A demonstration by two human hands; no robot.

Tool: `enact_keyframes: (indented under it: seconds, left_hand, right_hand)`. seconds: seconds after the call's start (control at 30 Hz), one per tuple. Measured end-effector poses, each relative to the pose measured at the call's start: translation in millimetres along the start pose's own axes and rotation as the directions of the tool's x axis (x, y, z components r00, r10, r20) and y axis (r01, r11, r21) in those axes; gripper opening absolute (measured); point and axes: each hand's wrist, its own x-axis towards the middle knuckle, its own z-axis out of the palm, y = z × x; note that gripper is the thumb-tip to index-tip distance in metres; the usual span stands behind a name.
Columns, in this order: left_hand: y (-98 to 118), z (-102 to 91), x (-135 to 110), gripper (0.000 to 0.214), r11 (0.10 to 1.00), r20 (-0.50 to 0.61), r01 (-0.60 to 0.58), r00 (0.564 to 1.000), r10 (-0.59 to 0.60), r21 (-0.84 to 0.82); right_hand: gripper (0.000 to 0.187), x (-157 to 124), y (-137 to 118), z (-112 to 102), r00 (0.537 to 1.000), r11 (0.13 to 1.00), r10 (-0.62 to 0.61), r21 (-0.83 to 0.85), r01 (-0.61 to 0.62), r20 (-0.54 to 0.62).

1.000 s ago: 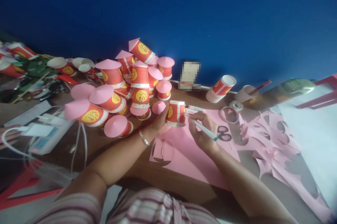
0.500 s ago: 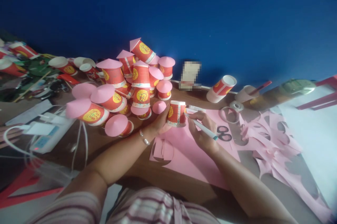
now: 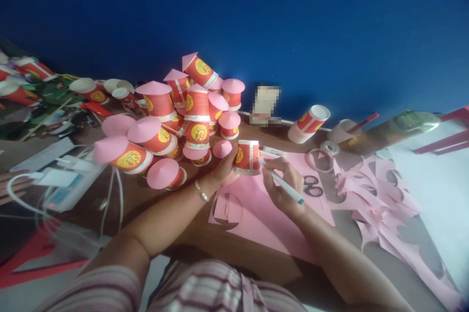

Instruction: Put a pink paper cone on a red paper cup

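Brown tabletop (image 3: 194, 228) below, right hand (image 3: 281, 198) slants marker (image 3: 288, 189) toward cup (image 3: 248, 156).

1. Left wrist: a shiny, silver-coloured bangle (image 3: 202, 191), narrow, with thicker, rounded parts.
2. Left sleeve (image 3: 113, 288): short, ending near the elbow, pale whitish fabric with mauve and dark plum stripes of mixed widths.
3. Striped top (image 3: 208, 282): the same palette, loosely folded.
4. 1 pinkish fabric tie (image 3: 246, 295) hangs down its front.
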Motion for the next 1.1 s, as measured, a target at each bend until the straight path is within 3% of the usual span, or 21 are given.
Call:
enact_keyframes:
  seconds: [0.17, 0.4, 0.7, 1.1]
  left_hand:
    - [-3, -1.2, -1, 0.048, 0.997, 0.120, -0.027, 0.993, 0.017, 0.078]
    - [-1, -7.7, -5, 0.041, 0.945, 0.266, -0.149, 0.962, 0.070, 0.291]
    - [3, -6.9, -4, 0.045, 0.878, 0.319, -0.236, 0.942, 0.102, 0.416]
    - [0, -7.3, -5, 0.044, 0.892, 0.316, -0.206, 0.946, 0.075, 0.402]
  right_hand:
    - [0.013, -2, 0, 5, 0.991, 0.992, -0.127, -0.002, 0.127, 0.037]
    - [0.015, -4, 1, 6, 0.994, 0.995, -0.104, 0.004, 0.104, 0.034]
    - [0.017, -5, 2, 7, 0.993, 0.995, -0.102, -0.008, 0.102, 0.057]
    - [0.012, -5, 2, 5, 0.997, 0.997, -0.047, -0.055, 0.050, 0.059]
